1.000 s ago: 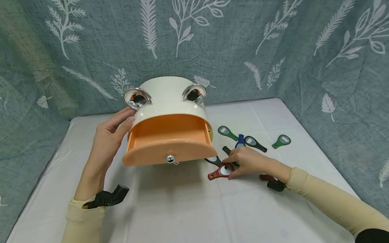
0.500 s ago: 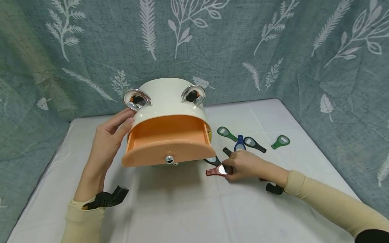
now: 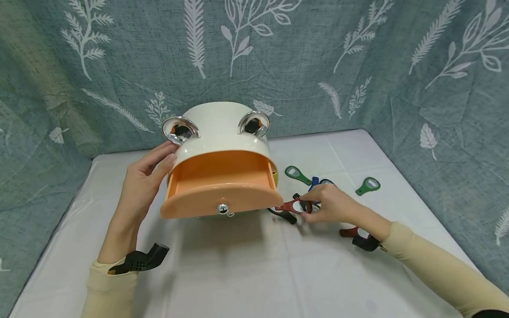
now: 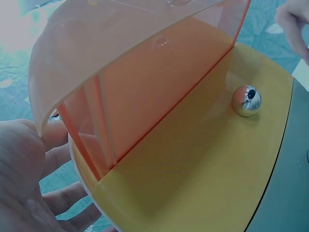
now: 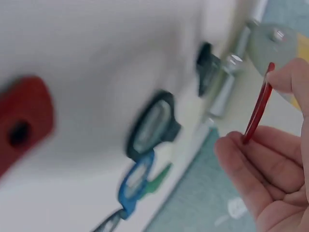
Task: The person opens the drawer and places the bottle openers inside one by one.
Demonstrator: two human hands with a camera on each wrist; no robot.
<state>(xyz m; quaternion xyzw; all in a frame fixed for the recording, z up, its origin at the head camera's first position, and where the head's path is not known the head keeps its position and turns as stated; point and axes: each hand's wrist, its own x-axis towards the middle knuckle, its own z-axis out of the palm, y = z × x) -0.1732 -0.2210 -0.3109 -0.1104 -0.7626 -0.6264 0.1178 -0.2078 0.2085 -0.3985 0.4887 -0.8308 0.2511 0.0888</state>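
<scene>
A cream, rounded storage box with two chrome handles stands on the white table; its orange drawer is pulled out, a chrome knob on its front. My left hand rests with straight fingers against the box's left side, seen close in the left wrist view beside the orange drawer. My right hand pinches a red bottle opener and holds it just above the table, right of the drawer. In the right wrist view the red bottle opener shows edge-on between thumb and fingers.
Loose bottle openers lie right of the box: a black one under the red one, a green one, another green one, a blue one and a red one by my right wrist. A leaf-patterned curtain surrounds the table.
My right hand has picked the red bottle opener up off the table and moved it up and back, toward the drawer's right end. The left hand has stayed on the box.
</scene>
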